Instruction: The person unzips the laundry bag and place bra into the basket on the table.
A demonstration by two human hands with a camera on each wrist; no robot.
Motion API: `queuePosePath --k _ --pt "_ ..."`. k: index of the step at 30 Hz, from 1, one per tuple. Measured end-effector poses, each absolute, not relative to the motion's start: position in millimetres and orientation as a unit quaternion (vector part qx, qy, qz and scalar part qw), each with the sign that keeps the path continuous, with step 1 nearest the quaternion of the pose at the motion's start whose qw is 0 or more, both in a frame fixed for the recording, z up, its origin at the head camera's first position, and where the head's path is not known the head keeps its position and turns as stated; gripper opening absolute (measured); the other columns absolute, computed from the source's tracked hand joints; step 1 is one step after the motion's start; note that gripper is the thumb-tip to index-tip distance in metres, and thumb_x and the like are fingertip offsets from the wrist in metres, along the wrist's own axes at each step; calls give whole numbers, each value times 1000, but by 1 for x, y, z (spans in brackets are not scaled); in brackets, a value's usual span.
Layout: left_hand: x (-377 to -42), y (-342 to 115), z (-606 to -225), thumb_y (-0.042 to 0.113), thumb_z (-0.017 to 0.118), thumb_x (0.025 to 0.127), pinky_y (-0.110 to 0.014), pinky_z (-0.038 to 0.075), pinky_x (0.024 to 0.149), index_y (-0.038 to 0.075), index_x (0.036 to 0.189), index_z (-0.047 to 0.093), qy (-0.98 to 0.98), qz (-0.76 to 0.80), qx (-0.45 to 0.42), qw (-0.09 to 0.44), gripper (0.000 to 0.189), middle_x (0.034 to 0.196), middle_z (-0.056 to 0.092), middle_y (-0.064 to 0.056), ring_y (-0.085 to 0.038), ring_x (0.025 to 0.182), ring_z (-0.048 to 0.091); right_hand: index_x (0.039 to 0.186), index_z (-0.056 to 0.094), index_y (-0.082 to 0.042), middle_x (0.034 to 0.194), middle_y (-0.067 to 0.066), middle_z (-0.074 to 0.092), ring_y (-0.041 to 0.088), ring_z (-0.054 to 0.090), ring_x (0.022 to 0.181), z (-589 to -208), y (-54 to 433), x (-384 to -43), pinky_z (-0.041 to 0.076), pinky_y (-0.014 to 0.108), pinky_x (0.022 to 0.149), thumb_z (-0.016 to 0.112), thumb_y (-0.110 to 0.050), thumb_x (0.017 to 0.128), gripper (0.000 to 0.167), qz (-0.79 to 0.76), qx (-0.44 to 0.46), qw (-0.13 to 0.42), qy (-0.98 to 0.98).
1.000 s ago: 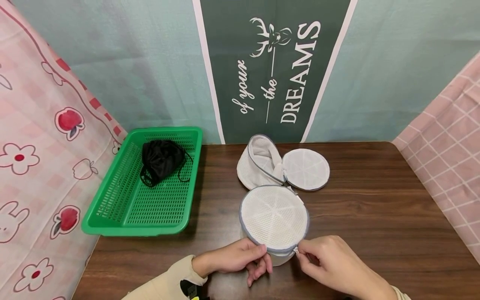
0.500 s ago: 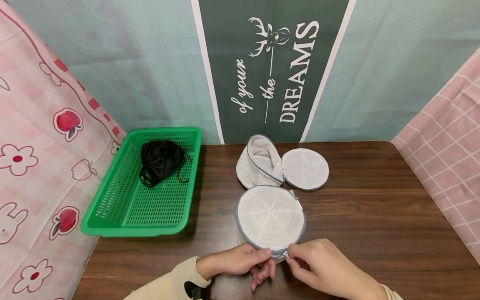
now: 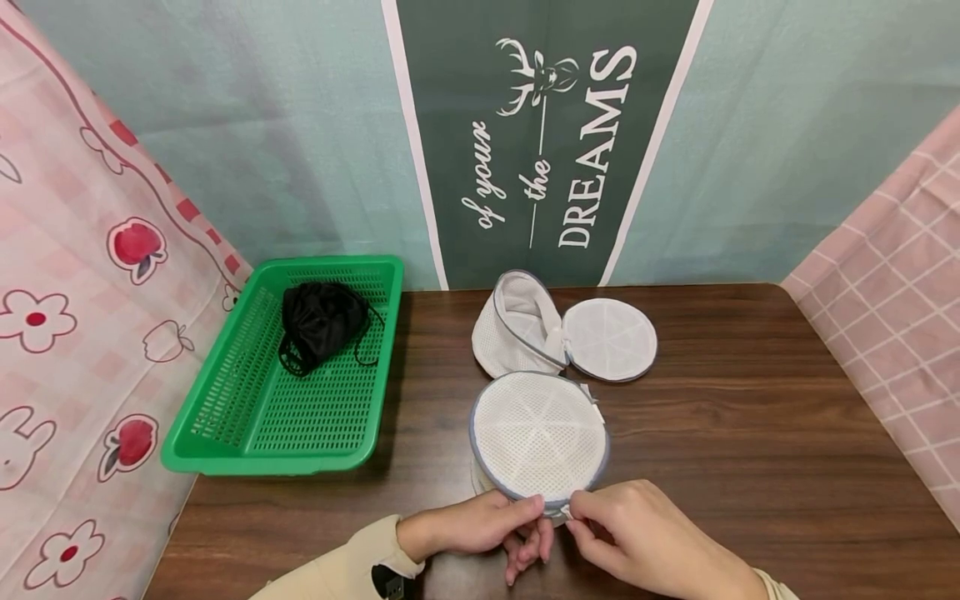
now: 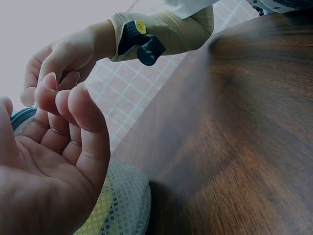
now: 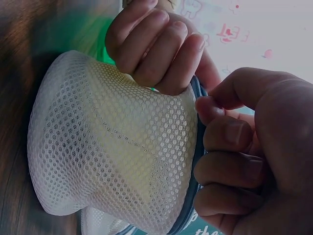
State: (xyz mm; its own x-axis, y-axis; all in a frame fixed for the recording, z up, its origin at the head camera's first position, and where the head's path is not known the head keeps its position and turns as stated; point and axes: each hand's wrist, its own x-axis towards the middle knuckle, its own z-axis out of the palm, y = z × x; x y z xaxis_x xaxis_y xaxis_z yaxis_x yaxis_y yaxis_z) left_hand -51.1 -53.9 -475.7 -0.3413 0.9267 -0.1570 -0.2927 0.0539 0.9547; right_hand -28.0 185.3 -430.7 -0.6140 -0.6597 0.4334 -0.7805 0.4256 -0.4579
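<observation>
A round white mesh laundry bag (image 3: 540,433) with a blue-grey zip edge stands on the table, its lid lying over the top. Something yellowish shows through its mesh wall (image 5: 132,132) in the right wrist view. My left hand (image 3: 487,529) pinches the near rim, thumb on top and the other fingers curled below. Just right of that thumb, my right hand (image 3: 645,537) pinches the small zip pull (image 3: 566,512) at the rim. Behind stands a second white mesh laundry bag (image 3: 510,333), unzipped, with its round lid (image 3: 611,340) folded out to the right.
A green plastic basket (image 3: 281,461) sits at the left, holding a black drawstring pouch (image 3: 322,321). The brown wooden table (image 3: 750,417) extends to the right. Printed cloths hang behind and on both sides.
My right hand has moved left along the near rim with the zip pull, coming closer to my left thumb. The bag has shifted slightly left. The basket and second bag stay put.
</observation>
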Motion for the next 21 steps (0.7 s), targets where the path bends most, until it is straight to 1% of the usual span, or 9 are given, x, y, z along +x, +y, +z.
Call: queuePosePath --k 4,7,14,21 --pt "-52 -53 -475 45 11 110 -20 51 57 -24 98 49 525 622 297 499 80 73 49 2 -3 63 52 73 45 -27 64 -21 31 -15 23 62 -431 185 -28 22 1 52 75 -1 75 40 319 431 99 -838" --pt "-53 -53 -476 43 12 109 -20 50 57 -25 96 46 518 626 293 504 78 73 49 2 -3 63 52 72 44 -27 64 -22 30 -15 23 63 -431 184 -29 22 1 53 75 -1 75 40 314 433 103 -839" --pt "-51 -51 -475 34 18 109 -21 50 56 -20 88 44 521 634 274 501 64 72 48 2 -5 60 51 72 44 -26 62 -20 33 -15 24 63 -432 184 -29 22 2 53 75 -2 74 39 312 436 112 -837" --pt "-52 -51 -475 31 19 110 -19 49 57 -15 83 43 535 621 282 499 58 70 46 3 -4 57 50 70 45 -28 62 -21 33 -15 24 62 -430 185 -28 22 3 53 74 -4 74 38 304 417 103 -851"
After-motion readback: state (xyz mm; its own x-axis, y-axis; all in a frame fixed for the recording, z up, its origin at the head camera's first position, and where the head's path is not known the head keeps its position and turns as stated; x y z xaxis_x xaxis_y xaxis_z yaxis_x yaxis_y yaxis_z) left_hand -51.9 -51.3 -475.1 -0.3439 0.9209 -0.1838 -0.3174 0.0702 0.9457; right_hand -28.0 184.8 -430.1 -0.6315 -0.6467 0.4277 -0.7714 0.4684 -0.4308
